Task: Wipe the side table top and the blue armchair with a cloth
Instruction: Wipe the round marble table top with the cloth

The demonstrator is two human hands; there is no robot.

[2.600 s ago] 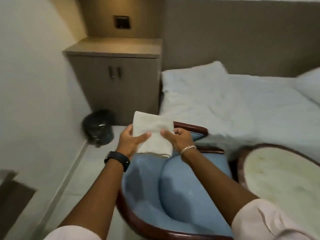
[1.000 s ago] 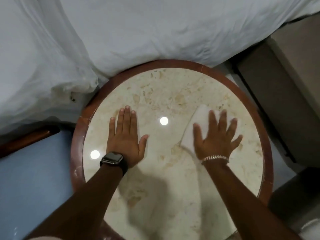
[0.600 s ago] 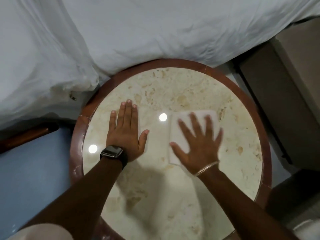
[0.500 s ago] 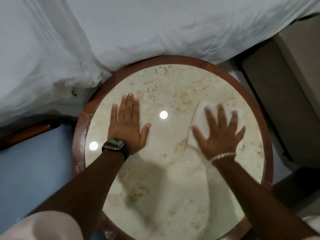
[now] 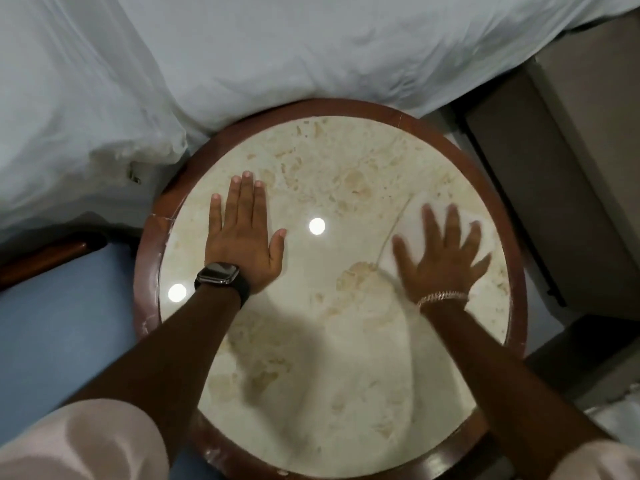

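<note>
The round side table (image 5: 332, 109) has a cream marble top inside a dark red wooden rim. My left hand (image 5: 242, 237) lies flat and empty on its left half, fingers together, a black watch on the wrist. My right hand (image 5: 443, 254) presses flat, fingers spread and motion-blurred, on a white folded cloth (image 5: 412, 220) on the right half. Most of the cloth is hidden under the palm. The blue armchair (image 5: 62, 334) shows as a blue cushion and wooden arm at the left edge.
A bed with rumpled white sheets (image 5: 242, 46) borders the table's far side and overhangs on the left. A beige cabinet (image 5: 571, 150) stands to the right of the table. Floor shows at lower right.
My right hand slid the cloth left toward the table's centre, then back right toward the rim. My left hand stayed flat in place. Earlier both hands held the cloth above the armchair.
</note>
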